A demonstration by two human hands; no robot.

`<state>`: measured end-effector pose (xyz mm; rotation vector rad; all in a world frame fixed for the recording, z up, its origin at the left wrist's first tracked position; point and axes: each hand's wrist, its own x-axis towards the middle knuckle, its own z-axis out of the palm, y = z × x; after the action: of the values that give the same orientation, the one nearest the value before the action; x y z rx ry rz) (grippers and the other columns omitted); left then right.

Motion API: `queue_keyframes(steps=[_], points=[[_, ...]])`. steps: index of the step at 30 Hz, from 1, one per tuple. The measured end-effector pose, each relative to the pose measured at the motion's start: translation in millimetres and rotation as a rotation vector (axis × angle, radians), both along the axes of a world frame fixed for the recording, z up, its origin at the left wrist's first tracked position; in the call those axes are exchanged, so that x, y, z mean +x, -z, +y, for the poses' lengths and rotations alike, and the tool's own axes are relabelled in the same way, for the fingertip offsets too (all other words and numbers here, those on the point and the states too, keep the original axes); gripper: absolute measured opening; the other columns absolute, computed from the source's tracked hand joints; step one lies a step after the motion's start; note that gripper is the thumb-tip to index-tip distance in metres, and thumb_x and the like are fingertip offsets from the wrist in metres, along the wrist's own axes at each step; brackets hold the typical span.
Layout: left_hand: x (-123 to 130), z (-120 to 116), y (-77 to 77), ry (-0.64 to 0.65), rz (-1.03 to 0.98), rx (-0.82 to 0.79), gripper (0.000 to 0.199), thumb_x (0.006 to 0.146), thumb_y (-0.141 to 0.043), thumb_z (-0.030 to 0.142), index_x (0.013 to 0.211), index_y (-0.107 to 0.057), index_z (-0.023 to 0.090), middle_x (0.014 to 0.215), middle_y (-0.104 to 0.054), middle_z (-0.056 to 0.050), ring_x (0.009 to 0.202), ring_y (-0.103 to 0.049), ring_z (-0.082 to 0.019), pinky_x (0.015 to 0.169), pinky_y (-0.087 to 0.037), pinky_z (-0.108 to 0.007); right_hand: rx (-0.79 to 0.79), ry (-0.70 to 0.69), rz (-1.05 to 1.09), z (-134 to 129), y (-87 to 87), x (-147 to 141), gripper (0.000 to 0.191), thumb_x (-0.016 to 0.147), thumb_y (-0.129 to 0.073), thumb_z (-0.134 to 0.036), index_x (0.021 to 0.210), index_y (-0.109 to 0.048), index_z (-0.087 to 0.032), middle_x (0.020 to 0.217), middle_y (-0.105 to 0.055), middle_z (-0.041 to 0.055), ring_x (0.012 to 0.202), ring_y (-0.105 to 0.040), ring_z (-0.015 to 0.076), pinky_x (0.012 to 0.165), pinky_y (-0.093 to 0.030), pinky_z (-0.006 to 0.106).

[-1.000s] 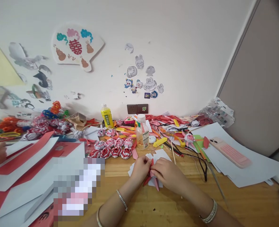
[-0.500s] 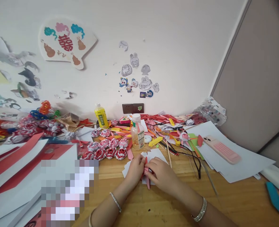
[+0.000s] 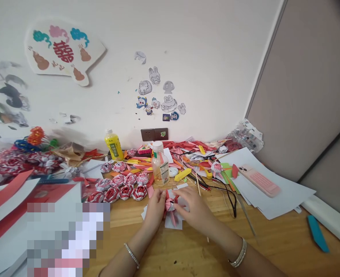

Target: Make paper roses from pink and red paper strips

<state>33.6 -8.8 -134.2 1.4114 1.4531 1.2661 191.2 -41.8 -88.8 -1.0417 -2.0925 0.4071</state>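
Between my two hands is a partly formed paper flower (image 3: 170, 206) in pink, red and white, with a pink strip hanging from its lower side. My left hand (image 3: 156, 211) is closed on the flower's left side, fingertips at its top edge. On the right side my right hand (image 3: 195, 209) curls round it, thumb against the flower and fingers arched above; exactly where those fingertips grip is partly hidden. Small white paper sheets (image 3: 174, 223) lie on the table beneath the flower.
Finished paper roses (image 3: 126, 191) sit in rows at left. Behind my hands stand a clear bottle (image 3: 160, 169) and a yellow drink bottle (image 3: 114, 146) among paper strips. A pink phone (image 3: 260, 181) rests on white sheets at right. A teal object (image 3: 317, 234) lies near the right edge.
The view has turned slightly right, so things appear shifted left. My right hand's fingers have lifted and spread somewhat, showing more of the flower. My left hand keeps its hold.
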Motion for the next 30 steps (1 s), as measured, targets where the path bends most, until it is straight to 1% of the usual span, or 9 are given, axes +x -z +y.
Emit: queue_keyframes(steps=[3,6,8,11,14,17,20,24,30], points=[[1.4,-1.8,-4.5,-0.062,-0.130,0.057,0.032,0.082,-0.054,0.048,0.069,-0.051,0.019,0.065,-0.048,0.004,0.063,-0.048,-0.013,0.063,-0.041,-0.027,-0.020,0.101,0.095,4.6,0.5,2.2,0.023,0.081,-0.060,-0.019,0.103,-0.062,-0.014,0.100,-0.065,0.0110,0.094,-0.058,0.0237,0.084,-0.045,0.039],[6.4,-8.6,-11.7,-0.056,-0.268,0.059,0.038,0.071,-0.060,0.058,0.067,-0.050,0.022,0.067,-0.049,0.004,0.067,-0.048,-0.015,0.065,-0.041,-0.026,-0.085,0.080,0.122,6.4,6.8,-1.7,0.024,0.078,-0.064,-0.019,0.102,-0.064,-0.015,0.098,-0.067,0.0102,0.092,-0.060,0.0237,0.081,-0.048,0.038],[9.1,-14.1,-17.6,-0.008,-0.370,0.007,0.039,0.069,-0.061,0.061,0.070,-0.052,0.022,0.070,-0.054,0.003,0.069,-0.052,-0.015,0.065,-0.042,-0.025,-0.072,0.069,0.146,7.1,10.2,-3.8,0.027,0.078,-0.063,-0.017,0.105,-0.064,-0.016,0.102,-0.067,0.0105,0.096,-0.059,0.0239,0.085,-0.047,0.039],[8.2,-18.8,-27.7,0.087,-0.533,-0.118,0.042,0.073,-0.052,0.064,0.070,-0.051,0.022,0.070,-0.057,0.002,0.067,-0.057,-0.016,0.063,-0.047,-0.027,-0.025,0.048,0.188,8.2,9.2,-1.7,0.028,0.079,-0.058,-0.012,0.106,-0.064,-0.016,0.106,-0.066,0.0104,0.101,-0.059,0.0229,0.089,-0.046,0.038],[1.8,-17.1,-36.8,0.221,-0.629,-0.245,0.033,0.069,-0.065,0.051,0.078,-0.058,0.020,0.073,-0.063,-0.001,0.068,-0.062,-0.017,0.062,-0.050,-0.029,-0.005,-0.040,0.216,8.9,3.6,4.4,0.027,0.081,-0.055,-0.012,0.105,-0.065,-0.019,0.106,-0.066,0.0082,0.101,-0.059,0.0206,0.089,-0.046,0.036],[-4.0,-12.6,-40.3,0.341,-0.658,-0.329,0.039,0.062,-0.077,0.035,0.092,-0.064,0.015,0.080,-0.067,-0.006,0.072,-0.063,-0.019,0.064,-0.051,-0.029,-0.030,-0.104,0.231,9.0,0.1,8.3,0.025,0.082,-0.054,-0.014,0.104,-0.065,-0.020,0.104,-0.067,0.0070,0.099,-0.060,0.0190,0.087,-0.047,0.033],[-5.6,-9.3,-37.1,0.392,-0.664,-0.352,0.033,0.060,-0.080,0.029,0.084,-0.067,0.013,0.075,-0.067,-0.006,0.067,-0.062,-0.016,0.062,-0.050,-0.026,-0.051,-0.127,0.234,8.1,0.4,7.7,0.024,0.082,-0.054,-0.014,0.102,-0.065,-0.020,0.103,-0.067,0.0068,0.098,-0.060,0.0185,0.087,-0.047,0.033],[-3.0,-9.1,-30.6,0.364,-0.658,-0.311,0.026,0.060,-0.082,0.031,0.069,-0.064,0.014,0.062,-0.063,0.000,0.056,-0.057,-0.010,0.055,-0.046,-0.020,0.000,-0.143,0.201,3.9,1.8,2.9,0.021,0.082,-0.054,-0.014,0.098,-0.066,-0.020,0.099,-0.067,0.0066,0.095,-0.060,0.0185,0.086,-0.047,0.033],[-1.0,-11.2,-32.2,0.312,-0.612,-0.230,0.031,0.058,-0.081,0.038,0.070,-0.064,0.015,0.061,-0.061,0.002,0.053,-0.054,-0.008,0.053,-0.044,-0.019,0.108,-0.186,0.145,0.8,-0.9,3.2,0.023,0.084,-0.049,-0.012,0.099,-0.064,-0.019,0.100,-0.066,0.0084,0.097,-0.058,0.0191,0.087,-0.046,0.035]])
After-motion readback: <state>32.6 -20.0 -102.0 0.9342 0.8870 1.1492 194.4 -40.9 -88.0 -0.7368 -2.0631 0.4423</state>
